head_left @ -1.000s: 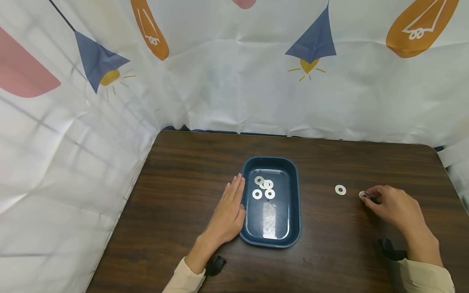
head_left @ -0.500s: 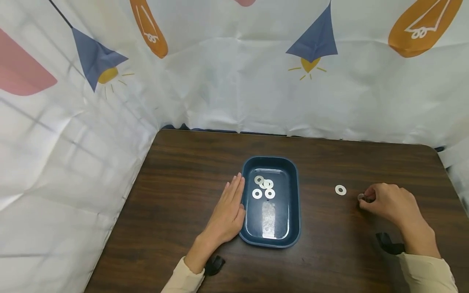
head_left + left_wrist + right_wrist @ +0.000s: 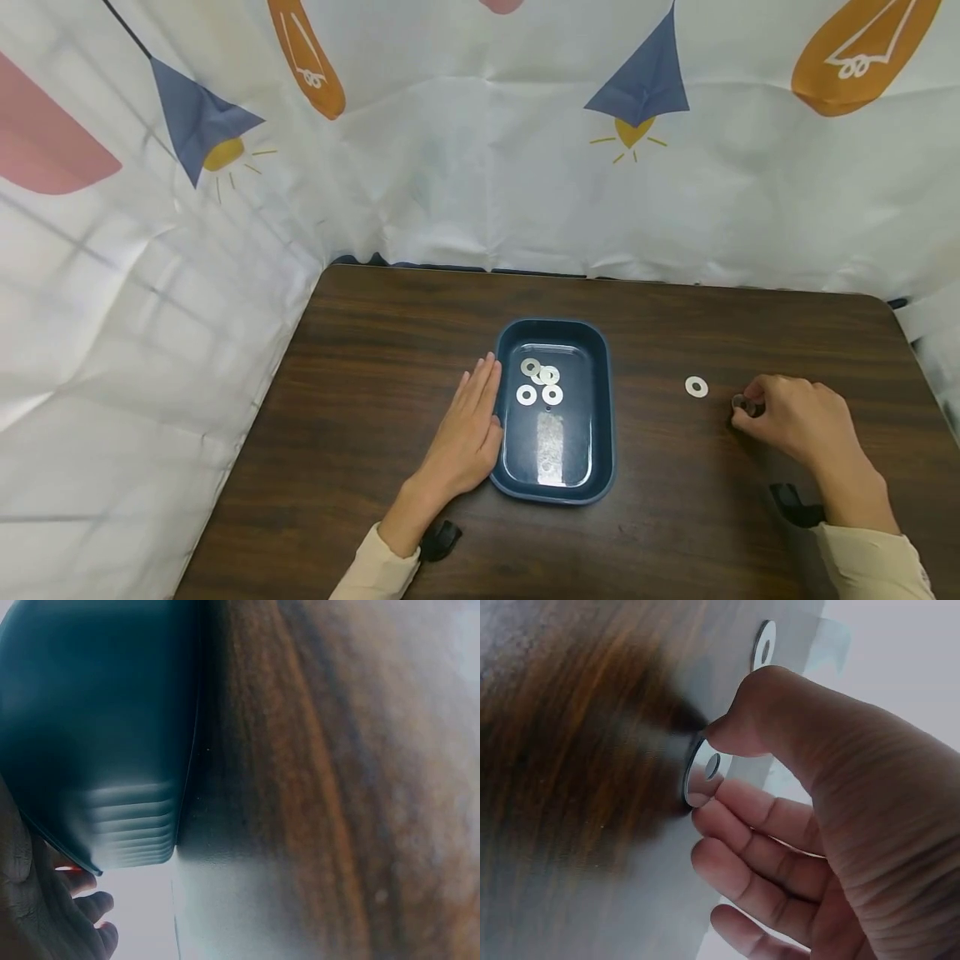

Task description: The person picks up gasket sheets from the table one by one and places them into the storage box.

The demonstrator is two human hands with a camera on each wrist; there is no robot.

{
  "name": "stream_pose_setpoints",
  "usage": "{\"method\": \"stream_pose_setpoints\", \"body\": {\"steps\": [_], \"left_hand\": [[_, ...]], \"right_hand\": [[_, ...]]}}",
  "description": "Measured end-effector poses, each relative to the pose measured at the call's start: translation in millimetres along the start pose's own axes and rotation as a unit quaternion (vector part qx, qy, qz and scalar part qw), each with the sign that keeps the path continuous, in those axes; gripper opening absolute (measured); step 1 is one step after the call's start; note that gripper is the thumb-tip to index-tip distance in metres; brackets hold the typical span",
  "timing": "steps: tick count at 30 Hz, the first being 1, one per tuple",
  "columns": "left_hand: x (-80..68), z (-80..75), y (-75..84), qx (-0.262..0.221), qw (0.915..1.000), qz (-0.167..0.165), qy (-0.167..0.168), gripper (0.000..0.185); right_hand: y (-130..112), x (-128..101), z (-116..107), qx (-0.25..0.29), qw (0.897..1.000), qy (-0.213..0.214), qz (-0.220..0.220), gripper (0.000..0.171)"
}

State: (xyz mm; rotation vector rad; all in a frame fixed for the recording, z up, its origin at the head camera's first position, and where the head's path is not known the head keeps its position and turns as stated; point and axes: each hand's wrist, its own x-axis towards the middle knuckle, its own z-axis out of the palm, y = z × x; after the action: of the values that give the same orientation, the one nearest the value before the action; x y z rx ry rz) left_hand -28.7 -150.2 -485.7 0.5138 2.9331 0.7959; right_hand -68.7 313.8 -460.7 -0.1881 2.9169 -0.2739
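Note:
Between thumb and fingertips my right hand [image 3: 798, 417] pinches a flat metal washer [image 3: 703, 771], tilted up close over the table at the right. Another washer [image 3: 696, 387] lies flat on the wood a short way to its left. My left hand [image 3: 461, 433] has straight fingers and rests along the left side of a dark blue tray [image 3: 606, 417]. Inside the tray lie several washers [image 3: 527, 395], some overlapping. From the left wrist view, the fingers [image 3: 79, 883] show at the tray's outer wall.
A dark wood-grain table [image 3: 390, 350] carries everything. Behind it and along the left hangs a white printed curtain [image 3: 450, 183]. Black wrist straps [image 3: 441, 542] sit below the cream sleeves.
My right hand has shifted slightly left, and the washer in its fingers has tilted up from the table. The left hand and the tray stay in place.

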Motion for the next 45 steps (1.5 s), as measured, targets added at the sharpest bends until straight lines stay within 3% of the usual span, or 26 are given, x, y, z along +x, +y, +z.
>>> {"method": "stream_pose_setpoints", "body": {"steps": [14,25,33,45], "left_hand": [[0.1,0.6,1.5,0.0,1.0,0.001,0.004,0.077],[-1.2,0.0,1.5,0.001,1.0,-0.003,0.006,0.077],[-1.0,0.7,0.8,-0.003,1.0,0.001,0.005,0.076],[-0.4,0.4,0.1,-0.004,1.0,0.001,0.004,0.075]], "right_hand": [[2.5,-3.2,10.0,0.02,0.999,0.028,-0.011,0.04],[6.1,-1.3,12.7,0.072,0.997,-0.007,0.007,0.036],[8.2,-2.6,12.7,0.076,0.997,-0.022,0.019,0.039],[0.9,-8.2,12.3,0.038,0.999,0.027,0.0,0.036]]}}
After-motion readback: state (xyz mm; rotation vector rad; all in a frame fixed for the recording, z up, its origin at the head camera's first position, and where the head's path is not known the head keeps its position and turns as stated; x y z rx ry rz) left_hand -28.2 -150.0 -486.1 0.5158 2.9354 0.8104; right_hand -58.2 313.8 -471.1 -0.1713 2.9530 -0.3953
